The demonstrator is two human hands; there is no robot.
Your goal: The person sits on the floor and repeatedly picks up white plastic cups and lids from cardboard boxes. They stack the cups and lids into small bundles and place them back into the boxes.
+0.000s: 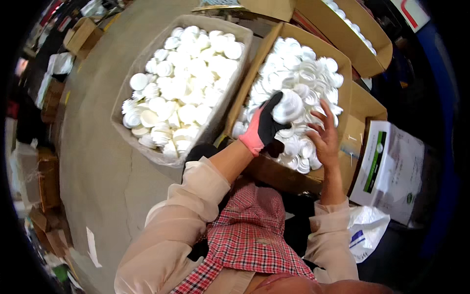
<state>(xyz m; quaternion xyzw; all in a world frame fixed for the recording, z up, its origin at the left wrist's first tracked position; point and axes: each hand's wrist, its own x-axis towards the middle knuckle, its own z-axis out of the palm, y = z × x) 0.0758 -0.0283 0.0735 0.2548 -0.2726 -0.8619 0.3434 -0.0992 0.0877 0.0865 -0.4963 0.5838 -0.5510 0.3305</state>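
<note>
My left hand (263,126), in a pink and black glove, grips a white round cap-like piece (288,107) with ridged edges, thumb on top. It may be a small stack; the motion blur hides this. My bare right hand (323,136) is just right of it, fingers apart and slightly curled, with nothing visible in it. Both hands are above a cardboard box (238,103) heaped with similar white round pieces (306,73). Left of it stands a plastic-lined bin (119,110), full of loose white round pieces (193,73), some cup-shaped.
Another cardboard box (360,36) with white pieces stands at the far right. A white carton (389,171) with a green label and a white plastic bag (367,232) are at my right. Cardboard boxes (83,36) line the left side, beyond the grey floor (98,147).
</note>
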